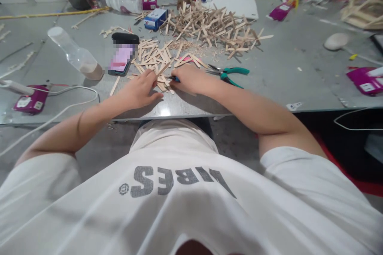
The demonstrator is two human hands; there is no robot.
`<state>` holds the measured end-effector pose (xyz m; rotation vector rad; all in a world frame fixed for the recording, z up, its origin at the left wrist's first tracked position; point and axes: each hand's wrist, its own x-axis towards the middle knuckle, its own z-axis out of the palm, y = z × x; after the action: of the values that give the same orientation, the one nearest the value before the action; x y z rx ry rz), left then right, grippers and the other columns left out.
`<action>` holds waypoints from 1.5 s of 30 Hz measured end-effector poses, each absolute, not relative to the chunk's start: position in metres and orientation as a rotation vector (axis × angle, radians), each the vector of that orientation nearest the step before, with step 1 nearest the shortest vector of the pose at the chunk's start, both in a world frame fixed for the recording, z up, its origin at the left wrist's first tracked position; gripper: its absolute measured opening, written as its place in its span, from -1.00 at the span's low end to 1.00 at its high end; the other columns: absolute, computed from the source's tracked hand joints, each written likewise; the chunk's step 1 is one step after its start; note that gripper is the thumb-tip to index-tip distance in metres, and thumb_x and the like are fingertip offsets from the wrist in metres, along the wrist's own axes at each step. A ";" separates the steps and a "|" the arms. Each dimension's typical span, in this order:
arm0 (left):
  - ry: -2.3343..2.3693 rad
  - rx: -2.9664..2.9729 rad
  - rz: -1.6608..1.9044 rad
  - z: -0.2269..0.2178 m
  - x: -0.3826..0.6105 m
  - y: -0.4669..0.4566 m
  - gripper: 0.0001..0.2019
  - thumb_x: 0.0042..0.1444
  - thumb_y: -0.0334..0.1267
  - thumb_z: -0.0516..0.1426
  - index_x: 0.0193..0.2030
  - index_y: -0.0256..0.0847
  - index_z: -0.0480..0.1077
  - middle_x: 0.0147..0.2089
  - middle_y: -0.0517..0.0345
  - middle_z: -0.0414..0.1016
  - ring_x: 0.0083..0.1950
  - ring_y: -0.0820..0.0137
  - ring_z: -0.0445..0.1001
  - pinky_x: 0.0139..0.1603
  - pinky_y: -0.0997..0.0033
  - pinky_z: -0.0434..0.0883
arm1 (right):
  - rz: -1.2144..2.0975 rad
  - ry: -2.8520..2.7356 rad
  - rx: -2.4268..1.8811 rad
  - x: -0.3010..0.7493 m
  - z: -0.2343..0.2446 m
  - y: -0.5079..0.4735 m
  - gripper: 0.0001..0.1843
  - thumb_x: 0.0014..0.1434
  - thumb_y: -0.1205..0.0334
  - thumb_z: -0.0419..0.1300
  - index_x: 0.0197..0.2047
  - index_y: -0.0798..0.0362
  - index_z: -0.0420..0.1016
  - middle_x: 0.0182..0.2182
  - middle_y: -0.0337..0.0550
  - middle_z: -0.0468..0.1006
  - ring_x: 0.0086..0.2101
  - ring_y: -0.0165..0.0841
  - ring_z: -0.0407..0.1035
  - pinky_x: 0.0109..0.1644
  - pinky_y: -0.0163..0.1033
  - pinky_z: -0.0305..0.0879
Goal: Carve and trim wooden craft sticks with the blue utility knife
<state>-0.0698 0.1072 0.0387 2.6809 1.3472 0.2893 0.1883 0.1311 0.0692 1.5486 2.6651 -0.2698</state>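
My left hand (140,89) is low over loose wooden craft sticks (152,53), its thumb stretched out near the table surface. A craft stick (163,69) slants up from its fingertips, which appear closed on it. Just to the right, my right hand (188,77) is curled around a small blue-and-black tool (173,79); most of that tool is hidden, so its kind does not show. Beside my right wrist lie pliers with green handles (236,71). Behind the right hand, a few sticks joined at angles (191,57) rest near something pink.
A large heap of craft sticks (209,24) covers the back middle, with wood crumbs before it. On the left are a phone (121,59), a black case (125,38) and a clear bottle (76,55). A blue box (155,19) stands behind. White cables cross the left side.
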 end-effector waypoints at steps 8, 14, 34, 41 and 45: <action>0.739 2.852 0.417 0.026 -0.047 0.140 -0.73 0.41 0.03 0.30 -0.05 -0.11 0.45 0.27 -0.34 0.68 0.40 -0.20 0.63 0.49 -0.26 0.50 | -0.080 2.441 1.954 0.254 0.078 0.215 -0.35 0.35 -0.20 0.49 0.36 -0.03 0.72 0.14 0.25 0.80 0.07 0.20 0.63 0.03 0.09 0.48; 0.601 2.795 0.403 0.017 -0.035 0.154 -0.86 0.42 -0.19 0.26 -0.14 -0.07 0.37 0.25 -0.23 0.75 0.38 -0.05 0.66 0.46 -0.08 0.47 | -0.199 2.350 1.984 0.269 0.058 0.228 -0.41 0.40 -0.34 0.41 0.18 -0.03 0.81 -0.02 0.25 0.80 -0.05 0.15 0.61 0.01 0.11 0.49; 0.546 2.848 0.448 0.017 -0.019 0.138 -0.71 0.53 -0.13 0.17 -0.29 -0.07 0.38 -0.01 -0.16 0.77 0.25 0.01 0.70 0.43 -0.10 0.50 | -0.073 2.459 1.951 0.271 0.068 0.201 -0.49 0.56 -0.08 0.14 0.31 -0.05 0.76 0.17 0.28 0.77 0.13 0.21 0.57 0.16 0.14 0.45; 0.706 2.897 0.434 0.018 -0.022 0.147 -0.70 0.38 -0.25 0.20 -0.42 -0.07 0.32 -0.24 -0.11 0.64 0.02 -0.01 0.66 0.26 -0.13 0.49 | -0.125 2.700 1.579 0.233 0.063 0.195 -0.59 0.54 0.16 0.10 0.23 -0.05 0.73 0.35 0.15 0.70 0.32 0.10 0.50 0.34 0.06 0.37; 0.842 2.907 0.333 0.029 -0.035 0.158 -0.66 0.16 -0.37 0.25 -0.48 -0.06 0.17 -0.31 0.00 0.50 -0.02 0.02 0.60 0.31 -0.13 0.45 | -0.096 2.683 1.602 0.231 0.059 0.197 -0.65 0.52 0.20 0.13 0.16 -0.04 0.74 0.22 0.16 0.75 0.21 0.09 0.56 0.26 0.05 0.38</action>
<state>-0.0352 0.1580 0.0287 2.9072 0.8424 0.3327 0.2311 0.1967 0.0589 1.6016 2.6826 -0.0963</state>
